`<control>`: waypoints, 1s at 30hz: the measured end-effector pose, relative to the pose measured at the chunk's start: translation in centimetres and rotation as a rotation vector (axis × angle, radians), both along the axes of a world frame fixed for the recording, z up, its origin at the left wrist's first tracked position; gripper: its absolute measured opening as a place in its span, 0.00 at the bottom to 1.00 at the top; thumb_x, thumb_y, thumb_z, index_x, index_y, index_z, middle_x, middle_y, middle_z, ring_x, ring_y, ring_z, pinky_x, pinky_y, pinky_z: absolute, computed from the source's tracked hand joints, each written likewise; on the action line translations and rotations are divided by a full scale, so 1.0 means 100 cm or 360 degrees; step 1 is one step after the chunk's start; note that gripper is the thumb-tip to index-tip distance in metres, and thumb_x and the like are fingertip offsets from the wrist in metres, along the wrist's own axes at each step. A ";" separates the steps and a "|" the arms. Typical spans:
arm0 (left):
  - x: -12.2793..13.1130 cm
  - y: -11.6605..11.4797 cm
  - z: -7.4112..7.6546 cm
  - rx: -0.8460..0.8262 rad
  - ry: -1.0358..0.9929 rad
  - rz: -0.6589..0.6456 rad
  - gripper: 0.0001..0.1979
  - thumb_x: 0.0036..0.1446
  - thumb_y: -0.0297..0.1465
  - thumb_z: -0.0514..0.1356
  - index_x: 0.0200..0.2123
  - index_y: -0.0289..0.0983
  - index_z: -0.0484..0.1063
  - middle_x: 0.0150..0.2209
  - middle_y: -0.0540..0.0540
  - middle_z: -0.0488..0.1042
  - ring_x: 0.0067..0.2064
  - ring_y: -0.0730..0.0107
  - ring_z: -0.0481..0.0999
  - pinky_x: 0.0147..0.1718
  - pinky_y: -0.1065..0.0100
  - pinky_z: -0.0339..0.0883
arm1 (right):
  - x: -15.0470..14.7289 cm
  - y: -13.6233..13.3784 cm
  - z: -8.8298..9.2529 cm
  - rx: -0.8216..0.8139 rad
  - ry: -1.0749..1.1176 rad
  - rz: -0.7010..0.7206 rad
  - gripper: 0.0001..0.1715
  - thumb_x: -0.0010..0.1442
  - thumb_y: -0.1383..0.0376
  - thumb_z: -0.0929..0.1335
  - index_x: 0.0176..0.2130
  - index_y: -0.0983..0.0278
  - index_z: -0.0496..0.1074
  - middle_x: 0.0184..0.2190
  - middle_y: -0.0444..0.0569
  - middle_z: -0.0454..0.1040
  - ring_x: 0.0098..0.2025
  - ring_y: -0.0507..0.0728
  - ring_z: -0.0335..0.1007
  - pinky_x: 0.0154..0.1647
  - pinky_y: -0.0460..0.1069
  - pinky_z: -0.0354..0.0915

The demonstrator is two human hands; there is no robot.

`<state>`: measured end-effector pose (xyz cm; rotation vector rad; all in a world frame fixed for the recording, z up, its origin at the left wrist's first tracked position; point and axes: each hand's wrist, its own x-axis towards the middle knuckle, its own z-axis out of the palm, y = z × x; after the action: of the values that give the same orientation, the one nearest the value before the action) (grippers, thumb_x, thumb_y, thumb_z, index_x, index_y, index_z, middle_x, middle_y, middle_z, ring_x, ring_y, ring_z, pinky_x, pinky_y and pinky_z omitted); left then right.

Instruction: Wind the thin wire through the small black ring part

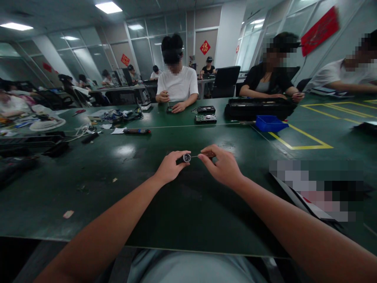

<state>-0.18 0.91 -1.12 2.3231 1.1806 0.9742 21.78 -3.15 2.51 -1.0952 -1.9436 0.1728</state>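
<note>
Over the middle of the green table, my left hand (pixel 170 167) is closed around a short black cylinder (pixel 186 158). Its round open end with a silvery rim faces me, and the fingers cover much of its body. My right hand (pixel 223 165) grips a screwdriver (pixel 211 155) by its brownish handle. The thin metal shaft points left and its tip is at the cylinder's rim; whether it touches or goes inside, I cannot tell.
A blue bin (pixel 271 124) and a long black casing (pixel 260 110) stand at the right back. Opposite, a person (pixel 177 84) works near small drives (pixel 205 118). Cables (pixel 118 116) and a dark tool (pixel 137 131) lie left. A blurred-out flat item (pixel 300 196) lies right.
</note>
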 end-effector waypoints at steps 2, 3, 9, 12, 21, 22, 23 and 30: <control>0.000 0.000 0.000 0.0003 -0.0004 0.0008 0.21 0.59 0.31 0.65 0.56 0.45 0.72 0.52 0.47 0.77 0.54 0.59 0.74 0.56 0.55 0.64 | -0.001 -0.001 0.000 0.0048 -0.0025 0.0089 0.07 0.65 0.63 0.65 0.40 0.62 0.72 0.34 0.49 0.77 0.35 0.56 0.74 0.38 0.52 0.68; 0.000 0.001 -0.001 0.0004 -0.0007 0.0011 0.21 0.59 0.31 0.65 0.56 0.44 0.72 0.52 0.47 0.77 0.54 0.59 0.73 0.56 0.55 0.64 | -0.001 -0.002 0.001 0.0061 -0.0038 0.0129 0.07 0.65 0.64 0.64 0.42 0.62 0.72 0.35 0.50 0.77 0.37 0.57 0.75 0.40 0.52 0.69; 0.000 0.002 -0.003 0.0007 0.0016 0.0021 0.22 0.59 0.31 0.65 0.56 0.45 0.72 0.52 0.47 0.76 0.54 0.59 0.73 0.56 0.55 0.64 | -0.001 -0.004 0.002 0.0024 -0.0019 0.0144 0.14 0.67 0.61 0.64 0.50 0.61 0.71 0.48 0.55 0.76 0.45 0.59 0.76 0.47 0.55 0.70; 0.001 0.001 -0.001 -0.0011 0.0039 0.0019 0.22 0.58 0.31 0.65 0.56 0.45 0.72 0.52 0.47 0.77 0.54 0.59 0.73 0.56 0.54 0.64 | 0.000 -0.002 0.001 -0.0098 -0.0007 0.0034 0.21 0.69 0.56 0.61 0.56 0.61 0.68 0.42 0.53 0.80 0.39 0.59 0.77 0.41 0.54 0.69; 0.001 0.001 0.000 -0.0004 0.0045 0.0006 0.21 0.58 0.29 0.65 0.56 0.44 0.72 0.52 0.46 0.76 0.54 0.59 0.73 0.57 0.54 0.64 | -0.001 0.000 0.000 -0.0132 -0.0004 0.0063 0.24 0.66 0.63 0.61 0.60 0.64 0.63 0.31 0.49 0.77 0.32 0.58 0.74 0.37 0.53 0.66; 0.001 0.001 -0.001 -0.0006 0.0040 0.0004 0.21 0.58 0.29 0.65 0.56 0.44 0.72 0.52 0.46 0.76 0.54 0.59 0.73 0.57 0.54 0.64 | -0.001 -0.001 0.000 -0.0121 -0.0009 0.0094 0.24 0.65 0.64 0.62 0.60 0.64 0.63 0.33 0.49 0.77 0.34 0.58 0.75 0.39 0.53 0.66; 0.001 0.002 -0.001 -0.0008 0.0035 0.0005 0.21 0.58 0.29 0.66 0.55 0.44 0.73 0.52 0.46 0.76 0.54 0.59 0.73 0.57 0.54 0.63 | -0.001 -0.002 0.000 -0.0115 -0.0016 0.0119 0.25 0.64 0.65 0.62 0.60 0.64 0.63 0.35 0.50 0.77 0.36 0.58 0.75 0.40 0.53 0.67; 0.000 0.001 -0.001 -0.0007 0.0033 0.0031 0.21 0.59 0.30 0.65 0.56 0.44 0.72 0.52 0.46 0.76 0.54 0.59 0.73 0.56 0.53 0.64 | -0.001 -0.001 0.001 -0.0221 -0.0042 0.0016 0.22 0.69 0.57 0.60 0.57 0.63 0.66 0.27 0.47 0.76 0.28 0.57 0.72 0.33 0.52 0.63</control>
<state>-0.20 1.02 -1.26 2.3278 1.2144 0.9558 21.66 -3.20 2.64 -1.1829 -1.9848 0.3039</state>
